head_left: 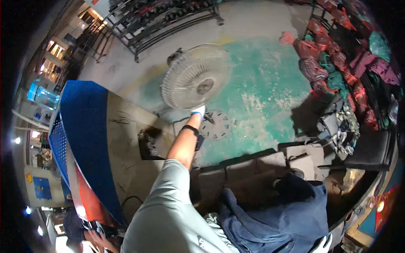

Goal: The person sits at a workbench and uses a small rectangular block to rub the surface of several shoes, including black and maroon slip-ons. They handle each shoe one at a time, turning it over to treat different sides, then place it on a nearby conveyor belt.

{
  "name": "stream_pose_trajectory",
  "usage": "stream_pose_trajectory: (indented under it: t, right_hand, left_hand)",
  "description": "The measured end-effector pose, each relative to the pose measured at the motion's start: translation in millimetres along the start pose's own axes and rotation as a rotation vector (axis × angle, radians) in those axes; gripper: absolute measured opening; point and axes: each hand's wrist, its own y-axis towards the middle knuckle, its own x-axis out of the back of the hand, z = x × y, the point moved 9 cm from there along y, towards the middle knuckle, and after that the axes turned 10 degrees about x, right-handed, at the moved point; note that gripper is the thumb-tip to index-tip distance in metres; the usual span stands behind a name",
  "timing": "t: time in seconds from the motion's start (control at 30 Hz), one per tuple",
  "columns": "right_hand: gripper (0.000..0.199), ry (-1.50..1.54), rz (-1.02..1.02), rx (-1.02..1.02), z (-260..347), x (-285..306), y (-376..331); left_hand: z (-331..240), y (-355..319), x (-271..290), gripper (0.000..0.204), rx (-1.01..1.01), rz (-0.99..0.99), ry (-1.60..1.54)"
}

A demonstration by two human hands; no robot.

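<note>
Apparently the left hand [197, 111], gloved, grips the fan [196, 76] at its base.

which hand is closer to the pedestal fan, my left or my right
Left. The left hand, in a white glove, reaches up to the lower edge of the fan grille. The right hand sits at the bottom edge of the view, beside the dark blue cloth, far from it.

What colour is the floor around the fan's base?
Worn green paint over grey concrete floor, under the fan; head view.

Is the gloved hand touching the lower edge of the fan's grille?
Yes, the gloved hand reaches up on an outstretched arm and meets the bottom rim of the round fan grille.
</note>
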Motion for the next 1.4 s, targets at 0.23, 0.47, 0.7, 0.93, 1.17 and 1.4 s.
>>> stream_pose_trajectory:
  t: [0.23, 0.47, 0.7, 0.93, 1.17, 1.4]
  right_hand:
    - [0.051, -0.053, 0.024, -0.011, -16, -11, 4]
    - [0.053, -0.038, 0.011, 0.026, -9, -7, 4]
    - [0.054, 0.028, 0.003, -0.049, 2, -2, 0]
    - [0.054, 0.003, 0.021, -0.043, -6, -7, 1]
    - [0.053, 0.011, 0.015, -0.020, -3, -11, 5]
    - [0.050, 0.028, 0.031, -0.020, -12, -18, 11]
  left_hand:
    - [0, 3, -11, 0.053, 0.032, 0.004, 0.027]
    - [6, 3, -26, 0.053, 0.052, 0.016, 0.040]
    - [-2, 6, -46, 0.052, 0.062, 0.024, 0.047]
    - [-2, 5, -56, 0.052, 0.068, 0.025, 0.043]
    - [-5, 14, -63, 0.052, 0.064, 0.028, 0.046]
    - [-6, 23, -72, 0.051, 0.068, 0.023, 0.051]
